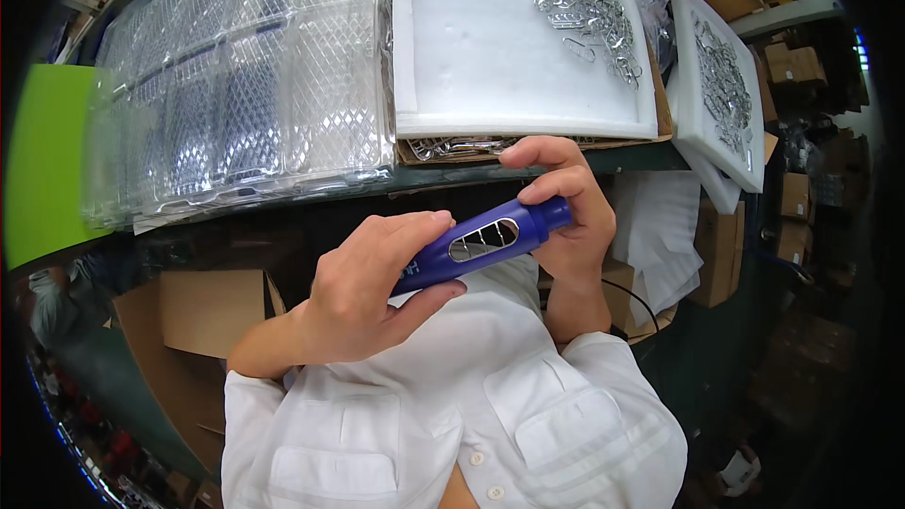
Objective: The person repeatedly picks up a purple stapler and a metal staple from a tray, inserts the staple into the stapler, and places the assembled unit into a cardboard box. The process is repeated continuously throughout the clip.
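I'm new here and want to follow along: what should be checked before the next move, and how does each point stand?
1. Left hand wrapped around the blue tube: ok.
2. Right hand at the tube's narrow end: ok.
3. Right hand's grip firm: cannot tell.
4. Oval panel facing the camera: ok.
5. Metal pieces on the white foam tray, apart from both hands: ok.
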`<state>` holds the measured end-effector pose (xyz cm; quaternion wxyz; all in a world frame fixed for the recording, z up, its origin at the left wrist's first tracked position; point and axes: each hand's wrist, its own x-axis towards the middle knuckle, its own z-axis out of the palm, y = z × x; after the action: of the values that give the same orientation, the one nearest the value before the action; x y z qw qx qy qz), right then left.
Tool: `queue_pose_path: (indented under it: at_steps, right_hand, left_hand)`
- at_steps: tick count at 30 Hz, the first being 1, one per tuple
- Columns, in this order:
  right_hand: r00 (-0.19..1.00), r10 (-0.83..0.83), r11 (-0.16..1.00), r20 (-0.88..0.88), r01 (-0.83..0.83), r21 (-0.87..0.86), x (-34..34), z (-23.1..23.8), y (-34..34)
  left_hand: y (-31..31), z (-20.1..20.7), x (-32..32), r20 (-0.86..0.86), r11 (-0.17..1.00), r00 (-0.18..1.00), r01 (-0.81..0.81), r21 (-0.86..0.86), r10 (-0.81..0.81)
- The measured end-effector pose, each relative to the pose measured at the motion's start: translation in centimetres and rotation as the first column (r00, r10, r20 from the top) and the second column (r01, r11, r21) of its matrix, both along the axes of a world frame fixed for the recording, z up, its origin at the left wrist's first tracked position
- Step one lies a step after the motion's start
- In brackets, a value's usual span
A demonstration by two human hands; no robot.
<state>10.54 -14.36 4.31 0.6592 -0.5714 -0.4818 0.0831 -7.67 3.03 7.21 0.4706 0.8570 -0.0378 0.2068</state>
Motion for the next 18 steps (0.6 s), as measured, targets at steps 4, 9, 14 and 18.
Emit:
queue_pose_path:
  at_steps: [4, 9, 14, 18]
  right_hand:
    - [1.000, -0.024, 1.000, -0.012, 0.024, 0.008, 0.4, -0.7, -0.1]
    - [0.996, -0.035, 0.999, -0.083, 0.038, 0.032, 0.6, -1.8, -0.2]
    - [0.964, -0.181, 0.983, -0.192, 0.174, -0.054, 1.0, -2.1, -0.7]
    - [0.939, -0.334, 0.941, -0.086, 0.328, -0.080, 2.7, -2.1, -2.4]
  left_hand:
    - [0.1, 0.5, 0.4, 0.031, 0.997, 0.999, -0.011, 0.073, 0.008]
    - [-0.3, 0.4, 1.5, 0.050, 0.998, 0.998, -0.045, 0.052, 0.042]
    - [0.9, 2.1, 2.7, -0.078, 0.987, 0.997, 0.019, 0.159, -0.007]
    - [4.6, 6.5, 8.4, -0.042, 0.934, 0.999, 0.040, 0.356, -0.026]
